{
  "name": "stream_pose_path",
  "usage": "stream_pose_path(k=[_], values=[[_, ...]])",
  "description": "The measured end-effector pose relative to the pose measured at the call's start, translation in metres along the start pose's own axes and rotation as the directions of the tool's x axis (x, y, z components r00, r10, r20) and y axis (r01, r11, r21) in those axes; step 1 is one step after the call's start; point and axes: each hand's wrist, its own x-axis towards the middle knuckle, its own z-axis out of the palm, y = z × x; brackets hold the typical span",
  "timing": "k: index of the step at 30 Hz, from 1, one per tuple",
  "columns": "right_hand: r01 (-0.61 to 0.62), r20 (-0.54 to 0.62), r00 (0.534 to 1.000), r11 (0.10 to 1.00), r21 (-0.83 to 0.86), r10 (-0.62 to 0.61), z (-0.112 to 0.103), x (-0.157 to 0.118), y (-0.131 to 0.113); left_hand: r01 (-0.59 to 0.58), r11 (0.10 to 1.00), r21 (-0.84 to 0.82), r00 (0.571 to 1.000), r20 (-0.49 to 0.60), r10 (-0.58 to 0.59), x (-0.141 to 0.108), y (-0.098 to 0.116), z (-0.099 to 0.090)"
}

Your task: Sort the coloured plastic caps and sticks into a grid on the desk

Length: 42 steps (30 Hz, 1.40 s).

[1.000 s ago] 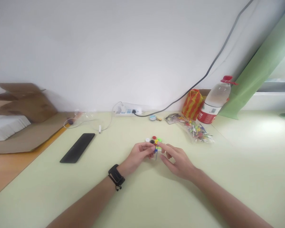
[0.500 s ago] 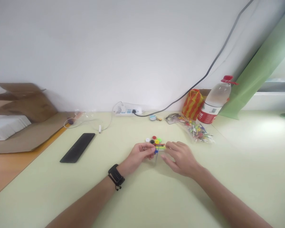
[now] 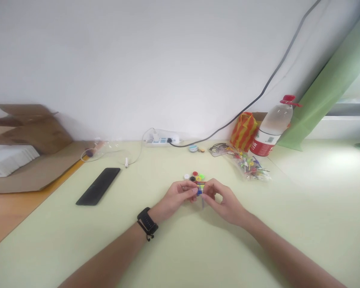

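Note:
Thumb and fingers of my left hand [image 3: 180, 195] are closed on a small blue piece [image 3: 199, 192]. My right hand [image 3: 222, 199] is at the right side of that piece, its thumb and index finger curled towards it; whether they grip it is too small to tell. A thin, pale rod hangs below the blue piece. Just beyond the fingertips lie small round pieces: a white one [image 3: 186, 177], a red one [image 3: 195, 173], a black one [image 3: 192, 179], a green one [image 3: 201, 176] and a yellow one. Red and dark strips lie partly hidden behind my fingers.
A black phone-like slab [image 3: 98, 186] lies at the left. Along the wall is a power strip [image 3: 162, 141] with cables. A large bottle [image 3: 271, 130], a striped bag [image 3: 243, 131] and a plastic bag of small parts [image 3: 252, 166] stand or lie right. Cardboard [image 3: 48, 168] is far left.
My right hand has moved left, its fingertips now close to the blue piece. The blue piece has shifted slightly right. My left hand has barely moved.

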Motion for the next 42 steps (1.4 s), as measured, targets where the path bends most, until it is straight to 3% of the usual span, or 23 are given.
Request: stream_pose_path(k=[9, 15, 18, 21, 24, 31, 42], values=[[0.019, -0.032, 0.999, 1.000, -0.008, -0.019, 0.001, 0.001, 0.007, -0.015, 1.000, -0.002, 1.000, 0.018, 0.015, 0.000, 0.002, 0.001], [0.073, -0.074, 0.994, 0.987, -0.141, -0.084, 0.003, -0.003, 0.012, 0.027, 0.998, -0.058, 0.999, -0.030, -0.028, 0.000, 0.005, 0.003], [0.001, -0.113, 0.994, 0.999, 0.045, 0.004, 0.003, -0.002, 0.009, 0.019, 0.998, -0.063, 0.999, -0.038, -0.022, 0.000, 0.004, 0.003], [-0.067, -0.016, 0.997, 0.966, 0.249, 0.073, -0.002, 0.001, 0.004, 0.018, 0.999, -0.049, 0.998, -0.058, -0.020, 0.001, 0.003, 0.002], [-0.084, 0.024, 0.996, 0.938, 0.336, 0.081, -0.008, 0.003, 0.001, 0.023, 0.999, -0.036, 0.997, -0.069, -0.026, 0.001, 0.002, 0.002], [-0.114, -0.096, 0.986, 0.967, 0.227, 0.139, -0.006, 0.006, 0.002, 0.012, 1.000, -0.021, 0.999, -0.031, -0.013, 0.001, 0.004, 0.003], [-0.075, -0.070, 0.994, 0.989, 0.130, 0.084, 0.001, 0.004, 0.004, -0.005, 1.000, 0.005, 1.000, 0.005, 0.005, 0.000, 0.003, 0.004]])
